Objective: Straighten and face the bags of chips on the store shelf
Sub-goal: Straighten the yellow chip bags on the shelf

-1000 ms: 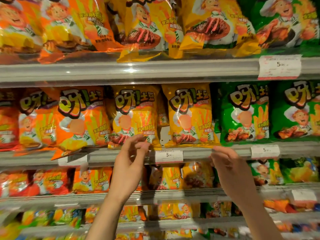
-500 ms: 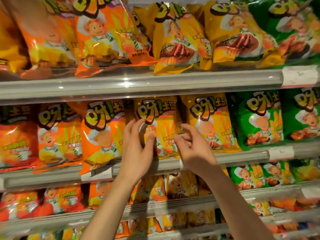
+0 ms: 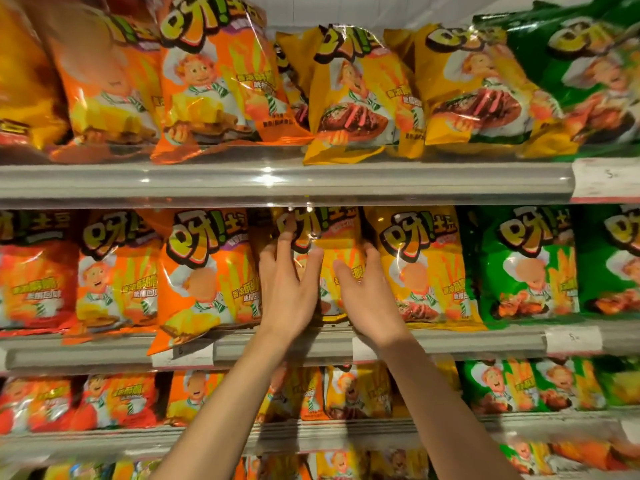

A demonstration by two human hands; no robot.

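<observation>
both hands clasp the yellow chip bag [image 3: 341, 237] on the middle shelf [image 3: 450, 341]: left grip [image 3: 287, 289] at its nine o'clock edge, right grip [image 3: 370, 299] at three o'clock, fingers curled round it.

— How is the light?
— Warm and fairly dim; glare spots sit on the clear shelf strip [image 3: 266, 174] and the glossy chip bags [image 3: 429, 265].
— Sharpness?
— Soft overall, with smeared, bowed edges, especially top left.
</observation>
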